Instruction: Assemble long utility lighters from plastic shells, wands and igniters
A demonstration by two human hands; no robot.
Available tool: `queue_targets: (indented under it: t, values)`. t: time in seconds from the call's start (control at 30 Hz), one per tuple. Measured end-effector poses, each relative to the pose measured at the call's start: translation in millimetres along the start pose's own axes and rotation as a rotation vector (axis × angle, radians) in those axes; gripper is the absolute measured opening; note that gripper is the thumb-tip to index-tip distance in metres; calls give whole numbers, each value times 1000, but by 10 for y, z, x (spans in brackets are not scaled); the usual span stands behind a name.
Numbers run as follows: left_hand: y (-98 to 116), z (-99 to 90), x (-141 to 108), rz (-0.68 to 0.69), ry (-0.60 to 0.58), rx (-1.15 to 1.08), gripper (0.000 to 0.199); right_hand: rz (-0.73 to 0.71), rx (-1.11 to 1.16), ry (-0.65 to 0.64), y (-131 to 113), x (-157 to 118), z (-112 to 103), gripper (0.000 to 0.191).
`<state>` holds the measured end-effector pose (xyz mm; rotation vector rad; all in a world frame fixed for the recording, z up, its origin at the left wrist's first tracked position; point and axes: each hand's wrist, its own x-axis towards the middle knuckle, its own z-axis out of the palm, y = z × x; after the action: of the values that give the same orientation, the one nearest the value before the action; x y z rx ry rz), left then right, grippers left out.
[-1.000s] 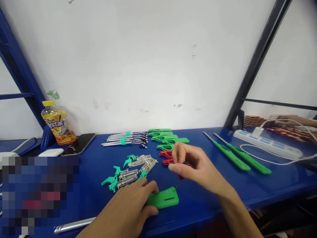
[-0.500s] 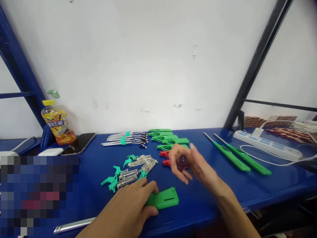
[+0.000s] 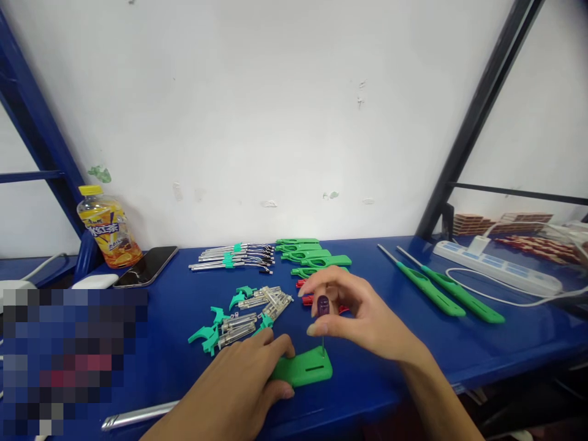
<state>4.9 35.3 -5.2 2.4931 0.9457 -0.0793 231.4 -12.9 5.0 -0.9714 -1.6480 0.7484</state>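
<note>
My left hand (image 3: 255, 370) is closed on a green lighter handle (image 3: 312, 367), pressing it to the blue table. Its slotted end sticks out past the fingers. A silver metal tube (image 3: 140, 415) shows to the left of my forearm; whether it joins the handle is hidden. My right hand (image 3: 353, 312) grips a screwdriver (image 3: 323, 306) with a dark purple handle. The screwdriver stands nearly upright, its thin shaft reaching down to the far corner of the green handle. Clear fuel tanks (image 3: 239, 331) and teal triggers (image 3: 204, 337) lie beyond my left hand.
Green lighter shells (image 3: 321, 260) and red ones (image 3: 307, 300) lie behind my right hand. Silver tubes with wires (image 3: 229, 260) are at the back. Two finished-looking lighters (image 3: 432, 291) and a power strip (image 3: 496, 269) sit right; a phone (image 3: 147, 267) and drink bottle (image 3: 110, 229) left.
My right hand has turned and brought the screwdriver upright, its shaft now down at the green handle's corner. My left hand and the handle have stayed put.
</note>
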Motion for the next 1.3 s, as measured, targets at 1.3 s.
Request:
queue_targets:
  t: [1.3]
  values:
    - [-30, 8, 57, -3, 22, -1, 28, -54, 61, -116, -45, -7, -113, 25]
